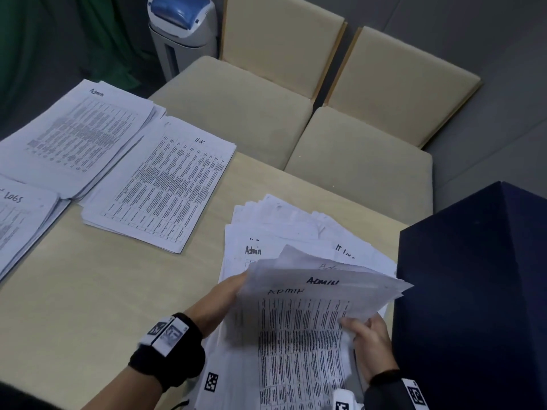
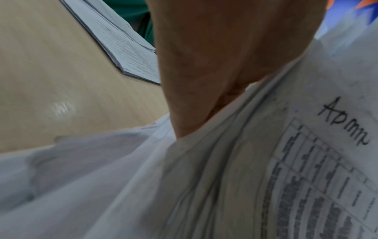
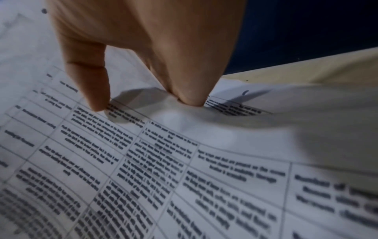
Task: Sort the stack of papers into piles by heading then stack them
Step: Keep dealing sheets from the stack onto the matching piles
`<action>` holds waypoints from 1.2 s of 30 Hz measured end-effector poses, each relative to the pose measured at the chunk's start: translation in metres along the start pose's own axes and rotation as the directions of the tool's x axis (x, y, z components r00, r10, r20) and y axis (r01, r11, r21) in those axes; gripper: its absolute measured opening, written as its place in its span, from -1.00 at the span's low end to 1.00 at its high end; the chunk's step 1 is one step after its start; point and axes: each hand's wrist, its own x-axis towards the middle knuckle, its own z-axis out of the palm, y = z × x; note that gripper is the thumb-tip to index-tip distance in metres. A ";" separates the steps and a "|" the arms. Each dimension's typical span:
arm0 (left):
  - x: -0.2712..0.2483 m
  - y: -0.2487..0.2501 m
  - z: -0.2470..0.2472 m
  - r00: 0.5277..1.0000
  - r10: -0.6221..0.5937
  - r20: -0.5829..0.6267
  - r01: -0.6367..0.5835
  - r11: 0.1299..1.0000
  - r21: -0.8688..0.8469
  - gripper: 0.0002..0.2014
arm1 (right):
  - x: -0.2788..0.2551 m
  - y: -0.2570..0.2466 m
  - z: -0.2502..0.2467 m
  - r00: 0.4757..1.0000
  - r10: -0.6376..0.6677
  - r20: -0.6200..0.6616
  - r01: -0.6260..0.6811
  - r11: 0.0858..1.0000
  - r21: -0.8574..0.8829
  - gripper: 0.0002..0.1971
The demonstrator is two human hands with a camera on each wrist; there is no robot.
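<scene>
Both hands hold a lifted bundle of Admin sheets (image 1: 302, 315) over the fanned unsorted stack (image 1: 278, 229) at the table's near right. My left hand (image 1: 236, 284) grips the bundle's left edge, its fingers tucked out of sight among the sheets (image 2: 306, 161). My right hand (image 1: 355, 327) pinches the right edge, thumb (image 3: 90, 84) on the printed side. Three sorted piles lie at the left: Admin pile (image 1: 74, 134), HR pile (image 1: 159, 184) and Logs pile (image 1: 20, 220).
A tall dark blue box (image 1: 473, 291) stands against the table's right side, close to my right hand. Two beige chairs (image 1: 296, 113) sit beyond the far edge, and a white and blue machine (image 1: 183, 25) behind them. Bare table (image 1: 103, 291) lies left of my left wrist.
</scene>
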 end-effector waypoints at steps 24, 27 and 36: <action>0.066 0.021 -0.045 0.909 0.305 -0.286 0.111 0.482 0.869 -0.53 | 0.008 0.007 -0.002 0.990 -0.011 0.143 0.003 0.998 0.057 -0.63; 0.063 0.022 -0.046 0.922 0.278 -0.269 0.108 0.483 0.869 -0.67 | 0.007 0.007 -0.002 0.990 -0.001 0.139 -0.009 0.997 0.071 -0.59; 0.001 0.026 -0.032 0.964 0.166 0.207 -0.181 0.982 0.056 -0.65 | 0.013 0.006 0.001 0.989 -0.017 0.148 0.015 1.000 0.015 -0.24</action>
